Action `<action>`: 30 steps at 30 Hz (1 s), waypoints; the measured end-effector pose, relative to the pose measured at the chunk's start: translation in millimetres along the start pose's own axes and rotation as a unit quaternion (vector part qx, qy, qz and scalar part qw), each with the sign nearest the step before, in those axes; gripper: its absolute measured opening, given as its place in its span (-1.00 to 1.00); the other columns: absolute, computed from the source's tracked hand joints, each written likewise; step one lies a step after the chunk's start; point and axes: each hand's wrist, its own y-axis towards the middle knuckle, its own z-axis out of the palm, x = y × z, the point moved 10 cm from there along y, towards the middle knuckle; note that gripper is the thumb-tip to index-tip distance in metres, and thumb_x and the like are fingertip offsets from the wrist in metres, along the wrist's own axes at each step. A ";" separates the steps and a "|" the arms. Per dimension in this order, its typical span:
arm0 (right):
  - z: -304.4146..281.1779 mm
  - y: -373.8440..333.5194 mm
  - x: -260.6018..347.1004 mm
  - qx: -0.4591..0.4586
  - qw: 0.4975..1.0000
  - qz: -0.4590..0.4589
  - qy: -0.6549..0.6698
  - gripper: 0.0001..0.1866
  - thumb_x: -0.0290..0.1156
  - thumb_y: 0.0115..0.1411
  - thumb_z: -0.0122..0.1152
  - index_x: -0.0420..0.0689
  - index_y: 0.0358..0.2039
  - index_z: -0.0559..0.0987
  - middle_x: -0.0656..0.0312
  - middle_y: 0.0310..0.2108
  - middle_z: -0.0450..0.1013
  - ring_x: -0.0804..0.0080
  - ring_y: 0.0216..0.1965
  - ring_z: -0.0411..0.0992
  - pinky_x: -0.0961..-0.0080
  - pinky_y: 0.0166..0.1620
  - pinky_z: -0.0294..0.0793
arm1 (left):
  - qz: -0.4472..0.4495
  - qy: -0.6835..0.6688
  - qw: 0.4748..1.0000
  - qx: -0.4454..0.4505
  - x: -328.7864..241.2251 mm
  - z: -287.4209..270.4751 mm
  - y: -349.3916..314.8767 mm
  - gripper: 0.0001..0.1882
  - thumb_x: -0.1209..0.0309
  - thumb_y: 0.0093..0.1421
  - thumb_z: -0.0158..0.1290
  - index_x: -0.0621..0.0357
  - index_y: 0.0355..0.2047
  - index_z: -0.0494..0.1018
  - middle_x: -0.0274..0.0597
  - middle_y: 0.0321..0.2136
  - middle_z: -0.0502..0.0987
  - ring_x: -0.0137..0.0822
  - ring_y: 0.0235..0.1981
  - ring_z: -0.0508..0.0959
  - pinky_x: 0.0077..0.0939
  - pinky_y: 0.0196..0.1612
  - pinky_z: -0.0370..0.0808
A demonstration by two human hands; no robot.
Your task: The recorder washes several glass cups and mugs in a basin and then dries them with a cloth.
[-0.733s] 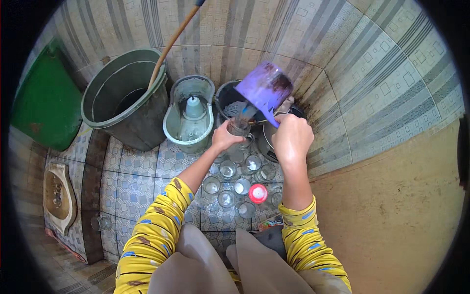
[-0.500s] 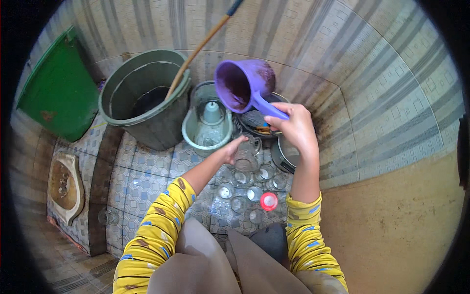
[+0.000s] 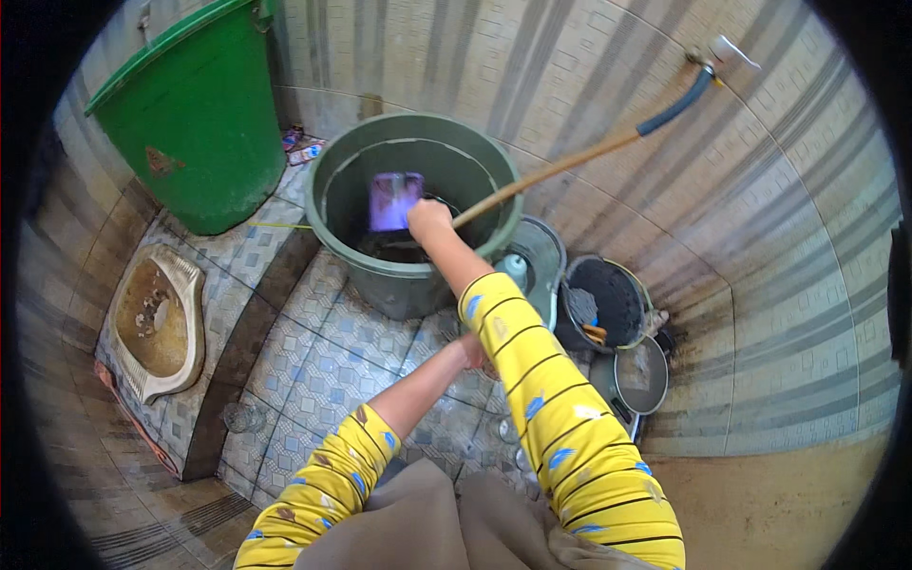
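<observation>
Inside the big grey-green bucket (image 3: 328,223), a purple water dipper (image 3: 391,204) hangs tilted, slightly blurred. My right hand (image 3: 432,220) is closed round its handle, reaching across over the left arm. Only part of my left hand (image 3: 471,350) shows, low over the tiles; the right sleeve covers its fingers and whatever they may hold. A clear glass (image 3: 507,430) stands on the floor beside my right forearm, which hides most of the other glassware.
A hose (image 3: 560,169) runs from the wall tap (image 3: 711,59) into the bucket. Right of it are a pale green basin (image 3: 546,252), a black pail (image 3: 622,285) and a pot (image 3: 641,377). At left are a green bin (image 3: 195,133), a squat toilet (image 3: 190,323) and a glass (image 3: 243,416).
My right hand has carried the dipper left, from above the glassware into the bucket. The view has swung left. My left hand, earlier at a clear glass mug, is now mostly covered.
</observation>
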 end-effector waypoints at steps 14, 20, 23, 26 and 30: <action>20.5 -10.4 -4.8 0.134 0.737 0.066 0.659 -0.77 -0.34 0.12 -0.06 -0.28 -0.38 0.42 0.18 -0.47 0.47 0.63 -0.73 0.30 0.67 -0.69 0.38 | -0.054 -0.075 0.989 -0.119 -8.6 0.5 -33.9 -0.39 -0.13 0.07 -0.36 0.12 -0.20 0.36 -0.13 -0.34 0.49 -0.24 -0.37 0.51 -0.36 -0.36 0.48; 28.8 -5.5 4.2 0.112 0.929 0.057 0.349 -0.81 -0.42 0.01 0.09 -0.32 -0.44 0.47 0.14 -0.64 0.44 0.49 -0.71 0.42 0.56 -0.67 0.42 | -0.035 -0.004 0.991 -0.131 1.6 -14.6 -36.5 -0.35 -0.17 0.04 -0.35 0.13 -0.18 0.35 -0.12 -0.28 0.47 -0.23 -0.31 0.50 -0.36 -0.36 0.48; 37.9 0.8 24.0 0.123 0.979 0.004 0.162 -0.70 -0.32 -0.07 0.16 -0.32 -0.39 0.49 0.02 -0.47 0.45 0.28 -0.49 0.46 0.42 -0.42 0.46 | -0.026 0.029 0.975 -0.218 -22.2 -29.4 -60.1 -0.36 -0.17 0.05 -0.36 0.11 -0.20 0.36 -0.08 -0.33 0.48 -0.23 -0.33 0.50 -0.27 -0.39 0.47; 45.1 4.7 45.2 0.118 0.991 -0.007 0.063 -0.69 -0.34 -0.14 0.11 -0.25 -0.37 0.52 -0.07 -0.33 0.41 0.16 -0.25 0.41 0.40 -0.20 0.40 | -0.054 0.020 0.984 -0.170 -23.1 -54.3 -59.1 -0.38 -0.16 0.06 -0.37 0.09 -0.22 0.37 -0.13 -0.34 0.49 -0.25 -0.35 0.51 -0.23 -0.41 0.46; 61.2 12.5 28.2 0.154 0.982 -0.013 0.105 -0.73 -0.32 -0.09 0.11 -0.24 -0.42 0.53 -0.01 -0.44 0.45 0.21 -0.39 0.45 0.39 -0.31 0.42 | -0.031 0.046 0.985 -0.164 -26.2 -45.7 -52.1 -0.42 -0.11 0.08 -0.37 0.08 -0.23 0.37 -0.19 -0.36 0.50 -0.25 -0.37 0.51 -0.32 -0.39 0.45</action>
